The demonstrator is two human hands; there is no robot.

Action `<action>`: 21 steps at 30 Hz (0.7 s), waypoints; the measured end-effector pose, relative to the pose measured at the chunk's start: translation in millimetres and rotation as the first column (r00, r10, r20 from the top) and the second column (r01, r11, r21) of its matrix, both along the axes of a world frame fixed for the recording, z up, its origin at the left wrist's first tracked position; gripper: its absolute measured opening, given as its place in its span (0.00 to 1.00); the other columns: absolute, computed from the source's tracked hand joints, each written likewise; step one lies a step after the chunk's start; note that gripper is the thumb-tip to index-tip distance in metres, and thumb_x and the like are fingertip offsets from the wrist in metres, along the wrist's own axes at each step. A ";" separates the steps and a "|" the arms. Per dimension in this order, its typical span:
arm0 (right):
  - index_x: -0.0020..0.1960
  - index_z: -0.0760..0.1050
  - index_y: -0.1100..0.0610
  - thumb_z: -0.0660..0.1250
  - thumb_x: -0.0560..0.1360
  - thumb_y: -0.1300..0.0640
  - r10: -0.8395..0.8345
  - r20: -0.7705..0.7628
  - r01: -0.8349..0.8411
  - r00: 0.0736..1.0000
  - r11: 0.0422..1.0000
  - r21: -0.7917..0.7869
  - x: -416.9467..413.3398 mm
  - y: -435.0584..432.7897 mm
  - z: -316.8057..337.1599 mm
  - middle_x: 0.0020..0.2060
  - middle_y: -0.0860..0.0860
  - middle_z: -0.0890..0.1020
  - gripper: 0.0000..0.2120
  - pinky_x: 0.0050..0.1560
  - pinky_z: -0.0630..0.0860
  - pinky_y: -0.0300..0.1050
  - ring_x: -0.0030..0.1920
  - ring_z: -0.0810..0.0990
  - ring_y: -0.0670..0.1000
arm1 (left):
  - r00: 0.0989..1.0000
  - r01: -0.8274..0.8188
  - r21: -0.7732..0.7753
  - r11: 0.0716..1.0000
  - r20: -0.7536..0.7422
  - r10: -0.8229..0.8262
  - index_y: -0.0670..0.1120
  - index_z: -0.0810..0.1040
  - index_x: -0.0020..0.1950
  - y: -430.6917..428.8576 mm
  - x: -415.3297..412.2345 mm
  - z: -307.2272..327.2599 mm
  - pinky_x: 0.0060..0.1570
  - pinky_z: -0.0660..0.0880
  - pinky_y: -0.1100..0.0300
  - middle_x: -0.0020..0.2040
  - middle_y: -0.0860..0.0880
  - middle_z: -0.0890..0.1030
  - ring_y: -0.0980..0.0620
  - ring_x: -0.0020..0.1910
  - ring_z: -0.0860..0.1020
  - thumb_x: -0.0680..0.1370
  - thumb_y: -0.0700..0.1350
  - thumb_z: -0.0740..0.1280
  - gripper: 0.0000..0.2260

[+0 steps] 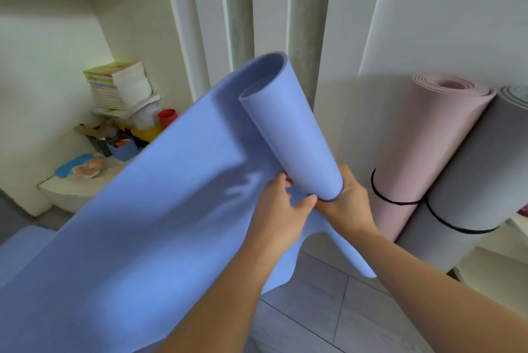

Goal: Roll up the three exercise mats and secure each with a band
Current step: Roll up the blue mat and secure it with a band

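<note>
Two down: the pink mat (423, 147) and grey mat (474, 175) lean banded against the wall (428, 24). The blue mat (171, 209) is barely started, mostly loose sheet. Left hand (281, 204) pinches the sheet and right hand (348, 201) wraps the roll's end. Rolling and banding remain.
</note>
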State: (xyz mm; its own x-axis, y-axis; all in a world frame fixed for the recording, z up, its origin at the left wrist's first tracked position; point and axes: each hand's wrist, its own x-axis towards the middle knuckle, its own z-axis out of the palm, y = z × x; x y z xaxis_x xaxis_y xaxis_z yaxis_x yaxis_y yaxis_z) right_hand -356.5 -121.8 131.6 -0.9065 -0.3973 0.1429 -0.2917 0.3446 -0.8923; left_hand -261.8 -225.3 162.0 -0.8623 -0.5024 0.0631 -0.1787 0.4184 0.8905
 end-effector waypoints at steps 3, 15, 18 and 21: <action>0.60 0.70 0.47 0.74 0.67 0.58 -0.090 -0.046 0.089 0.995 0.996 -0.012 0.3 -0.2 9.3 0.44 0.46 0.80 0.24 0.46 0.77 0.52 0.47 0.80 0.55 | 0.980 -0.134 -0.189 0.973 -0.170 0.102 0.53 0.77 0.59 -6.0 24.2 37.6 0.42 0.71 0.69 0.48 0.60 0.78 0.62 0.47 0.77 0.77 0.46 0.66 0.10; 0.58 0.71 0.48 0.74 0.66 0.64 -0.153 -0.095 0.134 0.984 0.974 -0.180 43.6 -8.7 45.0 0.41 0.38 0.78 0.25 0.40 0.72 0.43 0.41 0.78 0.49 | 0.993 -0.003 -0.763 0.647 -0.078 -0.088 0.56 0.69 0.68 -68.7 74.6 171.4 0.66 0.66 0.51 0.69 0.52 0.65 0.47 0.67 0.66 0.73 0.49 0.67 0.23; 0.59 0.70 0.48 0.74 0.66 0.64 -0.175 -0.035 0.160 0.984 0.952 -0.259 56.3 -13.0 41.0 0.44 0.41 0.79 0.26 0.44 0.73 0.45 0.46 0.79 0.51 | 0.980 0.094 -0.655 0.750 -0.072 -0.185 0.57 0.68 0.68 -61.0 72.0 176.1 0.61 0.70 0.55 0.66 0.54 0.70 0.53 0.63 0.72 0.75 0.46 0.66 0.22; 0.58 0.69 0.47 0.74 0.67 0.62 -0.234 0.047 0.237 0.971 0.914 -0.330 69.8 -11.3 22.9 0.47 0.46 0.80 0.25 0.47 0.74 0.47 0.48 0.79 0.53 | 0.952 0.166 -0.645 0.746 -0.093 -0.292 0.59 0.59 0.73 -47.8 68.2 164.1 0.59 0.70 0.55 0.68 0.53 0.70 0.51 0.64 0.71 0.76 0.44 0.66 0.29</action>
State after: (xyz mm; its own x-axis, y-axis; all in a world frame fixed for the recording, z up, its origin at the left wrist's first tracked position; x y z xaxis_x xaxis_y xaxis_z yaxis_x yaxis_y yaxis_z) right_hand -286.7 -133.1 154.5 -0.9693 -0.1032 0.2230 -0.2322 0.0873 -0.9687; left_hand -193.6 -273.1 326.0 -0.8881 -0.0851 0.4517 0.1289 0.8971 0.4225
